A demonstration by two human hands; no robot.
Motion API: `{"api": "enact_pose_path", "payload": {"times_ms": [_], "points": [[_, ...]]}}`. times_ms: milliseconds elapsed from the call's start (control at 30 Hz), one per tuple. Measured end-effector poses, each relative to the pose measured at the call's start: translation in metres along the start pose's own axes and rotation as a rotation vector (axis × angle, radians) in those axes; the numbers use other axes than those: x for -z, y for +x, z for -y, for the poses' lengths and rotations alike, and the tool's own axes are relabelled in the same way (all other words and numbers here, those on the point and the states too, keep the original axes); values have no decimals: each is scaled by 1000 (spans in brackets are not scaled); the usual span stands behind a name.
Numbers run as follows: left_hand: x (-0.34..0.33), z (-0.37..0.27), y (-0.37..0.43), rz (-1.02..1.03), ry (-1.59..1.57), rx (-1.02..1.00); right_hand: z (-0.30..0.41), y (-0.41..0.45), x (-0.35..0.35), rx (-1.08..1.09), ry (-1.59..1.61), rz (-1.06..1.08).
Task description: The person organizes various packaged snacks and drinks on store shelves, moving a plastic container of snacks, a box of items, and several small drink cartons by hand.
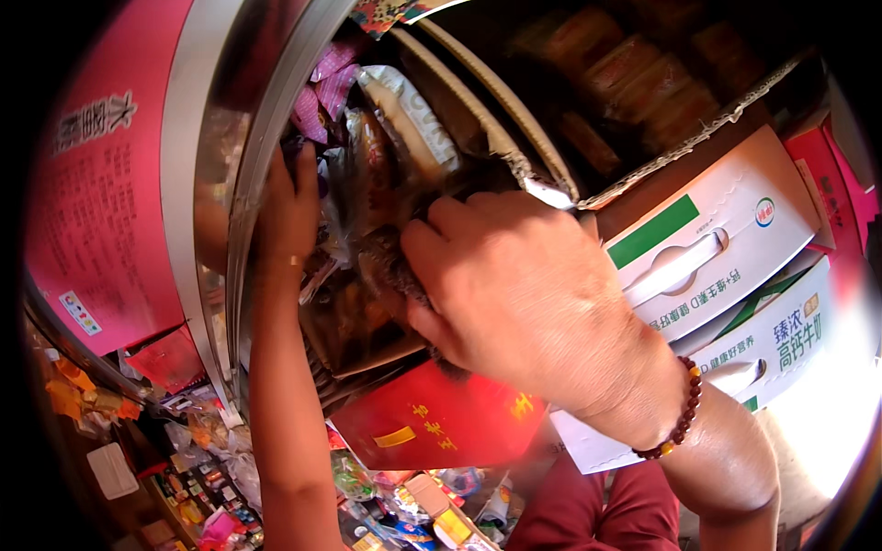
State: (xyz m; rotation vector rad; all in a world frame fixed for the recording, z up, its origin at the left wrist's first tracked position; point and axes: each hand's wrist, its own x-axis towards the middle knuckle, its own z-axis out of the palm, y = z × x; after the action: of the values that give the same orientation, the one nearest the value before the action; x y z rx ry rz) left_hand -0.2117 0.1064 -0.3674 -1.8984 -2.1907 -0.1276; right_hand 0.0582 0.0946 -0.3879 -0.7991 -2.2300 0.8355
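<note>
My right hand (pixel 510 289), with a bead bracelet at the wrist, is closed around a dark fuzzy cloth (pixel 403 275). Part of that cloth shows below the fingers; the rest is hidden in my fist. Beneath it is an open cardboard box (pixel 372 361) holding wrapped snacks. My left hand (pixel 289 206) reaches in along the box's left side, its fingertips by purple wrapped packets (pixel 327 93). Whether those fingers grip anything cannot be made out. Between the hands lie a white-and-clear packet (pixel 410 117) and a brown-wrapped packet (pixel 372 165).
A metal frame (pixel 258 138) runs close along my left forearm, with a pink carton (pixel 110 172) beyond it. Below is a red carton (pixel 441 420). White milk cartons (pixel 716 262) with handles stand at right. A dark open box (pixel 689 148) holds packages. Small goods (pixel 413 510) crowd lower down.
</note>
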Motion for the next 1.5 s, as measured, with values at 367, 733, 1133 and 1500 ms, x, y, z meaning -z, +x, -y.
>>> {"api": "enact_pose_path", "payload": {"times_ms": [367, 733, 1133, 1500], "points": [[-67, 108, 85, 274, -52, 140, 0, 0, 1, 20, 69, -27], [-59, 121, 67, 449, 37, 319, -4, 2, -1, 30, 129, -43], [-38, 99, 46, 35, 20, 145, 1, 5, 0, 5, 55, -21], [-9, 69, -4, -173, 44, 52, 2, 3, 5, -2, 116, -36]]}}
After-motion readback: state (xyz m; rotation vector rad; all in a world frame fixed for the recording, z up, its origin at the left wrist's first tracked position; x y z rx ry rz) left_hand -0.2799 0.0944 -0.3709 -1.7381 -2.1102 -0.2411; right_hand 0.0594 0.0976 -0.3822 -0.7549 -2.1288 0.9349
